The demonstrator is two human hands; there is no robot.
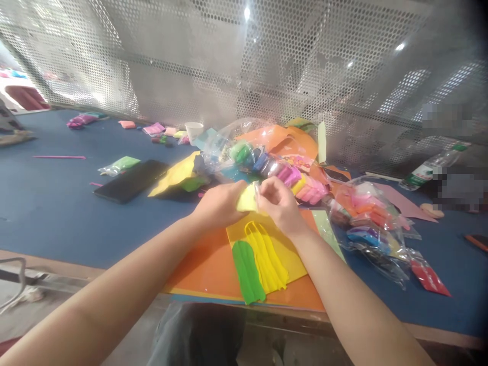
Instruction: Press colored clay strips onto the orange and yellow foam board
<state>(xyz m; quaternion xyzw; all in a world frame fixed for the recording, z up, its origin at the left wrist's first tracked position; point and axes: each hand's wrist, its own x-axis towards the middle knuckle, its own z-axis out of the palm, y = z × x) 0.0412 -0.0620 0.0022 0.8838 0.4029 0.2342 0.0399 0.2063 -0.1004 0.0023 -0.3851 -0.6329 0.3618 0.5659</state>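
Note:
A pale yellow packet is held between my two hands above the sheets. My left hand is closed round its left side. The fingers of my right hand pinch the clear plastic at its right edge. Below them a yellow sheet lies on an orange sheet. On the yellow sheet are a ridged green clay shape and, touching it on the right, yellow clay strips with a loop at the top.
Bagged colored clay is heaped behind my hands, with more bags at the right. A black flat object and a green packet lie left. A white cup and a bottle stand or lie near the mesh wall.

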